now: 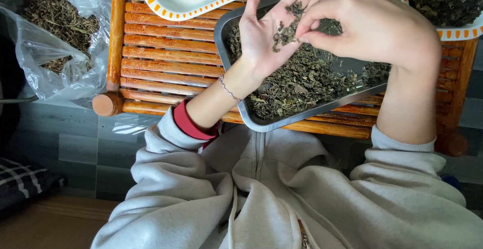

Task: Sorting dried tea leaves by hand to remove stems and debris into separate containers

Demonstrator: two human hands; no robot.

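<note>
Head view looks straight down on two bare hands over a metal tray [241, 109] of dried dark-green leaves [302, 80]. Left hand [269, 32] lies palm up, fingers spread flat and pointing away from the body, carrying a small heap of leaf bits [286, 31] along the middle of the palm. Right hand [370, 22] comes in from the right side, its fingertips [308, 25] pinched together on the heap, so the grip is closed on a few bits of leaf. That heap sits directly left of the right fingertips and touches them; its long axis runs along the palm, wrist to fingers. Both hands hover above the tray, which rests on a slatted wooden desk [166, 52]. White dishes with orange-marked rims [166, 8] sit further away, and a clear plastic bag of leaves [55, 32] lies to the left.
</note>
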